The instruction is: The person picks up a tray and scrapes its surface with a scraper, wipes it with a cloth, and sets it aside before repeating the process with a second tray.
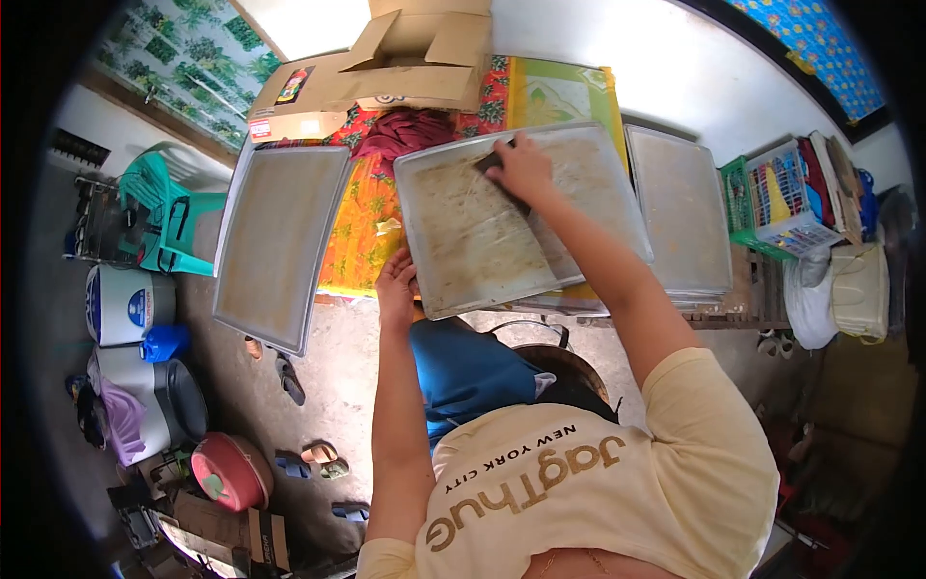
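Note:
A large metal baking tray (pixel 463 241), stained brown, lies tilted in front of me on top of other trays. My right hand (pixel 524 172) is closed on a dark, flat scraper (pixel 495 156) and presses it against the tray's surface. A paler strip runs down the tray from under the scraper. My left hand (pixel 396 283) grips the tray's lower left edge; some of its fingers are hidden behind the rim. To the left, a second baking tray (pixel 280 246) with brownish stains rests near the table's edge. More trays (pixel 680 207) are stacked to the right.
An open cardboard box (pixel 424 82) stands at the back beside a maroon cloth (pixel 405 132). A teal plastic chair (pixel 198 207) is at left. Crates (pixel 786 198) stand at right. Slippers (pixel 289 379) and a red tub (pixel 230 473) are on the floor.

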The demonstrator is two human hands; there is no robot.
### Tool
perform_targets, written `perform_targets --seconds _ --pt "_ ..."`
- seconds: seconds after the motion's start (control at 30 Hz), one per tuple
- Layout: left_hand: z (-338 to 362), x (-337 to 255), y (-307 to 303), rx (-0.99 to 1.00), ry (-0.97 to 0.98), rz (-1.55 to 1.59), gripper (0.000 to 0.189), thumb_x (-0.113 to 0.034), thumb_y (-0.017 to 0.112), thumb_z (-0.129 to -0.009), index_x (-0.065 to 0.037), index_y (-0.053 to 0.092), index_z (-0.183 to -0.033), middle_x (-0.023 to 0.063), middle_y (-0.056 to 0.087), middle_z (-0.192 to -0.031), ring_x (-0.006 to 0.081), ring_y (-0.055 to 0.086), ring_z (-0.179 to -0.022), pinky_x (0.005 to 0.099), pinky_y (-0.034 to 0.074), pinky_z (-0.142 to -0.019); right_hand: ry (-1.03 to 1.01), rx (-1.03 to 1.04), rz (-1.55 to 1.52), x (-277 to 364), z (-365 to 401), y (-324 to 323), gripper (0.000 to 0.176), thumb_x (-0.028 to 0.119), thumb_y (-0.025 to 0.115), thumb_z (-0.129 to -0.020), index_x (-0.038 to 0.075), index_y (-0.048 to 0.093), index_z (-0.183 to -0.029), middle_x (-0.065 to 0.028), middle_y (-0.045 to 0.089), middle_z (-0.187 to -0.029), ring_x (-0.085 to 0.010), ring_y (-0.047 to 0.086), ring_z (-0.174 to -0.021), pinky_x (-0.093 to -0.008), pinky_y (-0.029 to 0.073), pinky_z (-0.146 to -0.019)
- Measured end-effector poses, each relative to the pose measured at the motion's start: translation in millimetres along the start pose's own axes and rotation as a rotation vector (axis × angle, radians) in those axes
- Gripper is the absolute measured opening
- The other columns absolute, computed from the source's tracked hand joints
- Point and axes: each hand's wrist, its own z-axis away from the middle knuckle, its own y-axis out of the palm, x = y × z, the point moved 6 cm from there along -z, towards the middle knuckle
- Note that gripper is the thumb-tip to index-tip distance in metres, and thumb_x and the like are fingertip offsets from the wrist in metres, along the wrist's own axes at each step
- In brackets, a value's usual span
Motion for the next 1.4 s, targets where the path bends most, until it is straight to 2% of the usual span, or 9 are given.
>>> perform_targets --seconds 0.13,0.27,0.37,0.47,0.6,0.73,1.03,1.2,1.4 --pt "-3 4 -3 0.032 0.041 0.032 0.038 0.004 0.056 -0.091 0.004 0.051 -0.128 0.0122 0.063 -0.117 0.0186 0.065 -0.101 0.0291 0.058 -0.081 0.052 0.054 -0.037 17 -2 12 0.049 0.045 0.077 -0.074 0.022 0.063 -0.116 -0.0151 0.055 -0.112 -0.0354 0.06 -0.103 -0.0491 0.053 -0.079" --pt "2 0 1 -0.032 -0.015 -0.002 0.038 0.006 0.055 -0.091 0.005 0.051 -0.128 0.0128 0.063 -0.117 0.0187 0.065 -0.099 0.028 0.058 -0.078 -0.27 0.102 -0.091 84 34 18 0.048 0.042 0.077 -0.075 0.021 0.064 -0.116 -0.0152 0.053 -0.113 -0.0357 0.058 -0.107 -0.0486 0.052 -0.082" --pt "1 0 0 -0.002 -0.008 0.0 0.038 0.006 0.055 -0.091 0.005 0.051 -0.129 0.0126 0.063 -0.116 0.0183 0.066 -0.097 0.0271 0.058 -0.076 0.119 0.022 -0.067 38 -8 18 0.049 0.044 0.076 -0.076 0.02 0.063 -0.117 -0.014 0.053 -0.113 -0.0347 0.058 -0.109 -0.0468 0.052 -0.083" --pt "1 1 -1 0.024 0.007 0.032 0.038 0.006 0.055 -0.09 0.005 0.051 -0.128 0.0121 0.063 -0.115 0.0173 0.066 -0.094 0.0264 0.057 -0.074 0.18 0.001 -0.047 30 -22 20 0.053 0.046 0.076 -0.076 0.019 0.062 -0.12 -0.0142 0.051 -0.118 -0.0337 0.057 -0.112 -0.045 0.052 -0.083" --pt "-2 1 1 -0.017 -0.023 -0.002 0.038 0.006 0.056 -0.09 0.004 0.052 -0.127 0.012 0.064 -0.113 0.0159 0.066 -0.091 0.0244 0.056 -0.069 -0.174 0.061 0.038 81 -21 36 0.056 0.049 0.075 -0.076 0.022 0.06 -0.123 -0.0153 0.051 -0.125 -0.0328 0.057 -0.114 -0.0486 0.05 -0.084" --pt "2 1 0 -0.004 -0.007 0.029 0.037 0.006 0.057 -0.089 0.003 0.053 -0.126 0.0109 0.065 -0.113 0.0147 0.066 -0.091 0.0227 0.054 -0.067 0.082 0.06 -0.066 62 -39 42 0.053 0.05 0.074 -0.077 0.023 0.06 -0.12 -0.0134 0.051 -0.12 -0.0333 0.056 -0.111 -0.0521 0.047 -0.084" --pt "-3 5 -3 0.016 -0.026 0.025 0.036 0.005 0.06 -0.088 0.002 0.055 -0.123 0.0089 0.065 -0.111 0.0142 0.065 -0.09 0.0227 0.055 -0.069 -0.239 0.23 -0.293 88 107 12 0.052 0.054 0.072 -0.077 0.023 0.063 -0.118 -0.0154 0.054 -0.11 -0.0374 0.06 -0.102 -0.0498 0.05 -0.083" --pt "-4 4 -2 0.041 -0.011 0.037 0.037 0.004 0.061 -0.088 0.001 0.054 -0.125 0.0083 0.065 -0.111 0.0144 0.065 -0.091 0.023 0.055 -0.069 0.451 0.085 -0.233 -57 120 -51 0.058 0.057 0.073 -0.076 0.021 0.061 -0.119 -0.0177 0.055 -0.115 -0.0363 0.061 -0.106 -0.046 0.052 -0.084" --pt "-3 3 0 0.06 0.0 0.042 0.035 0.005 0.056 -0.091 0.002 0.054 -0.125 0.0109 0.064 -0.115 0.0184 0.066 -0.098 0.0293 0.059 -0.079 0.718 -0.023 -0.034 -199 170 -83 0.078 0.048 0.086 -0.065 0.02 0.053 -0.13 -0.0192 0.049 -0.122 -0.0382 0.061 -0.103 -0.0462 0.052 -0.086"
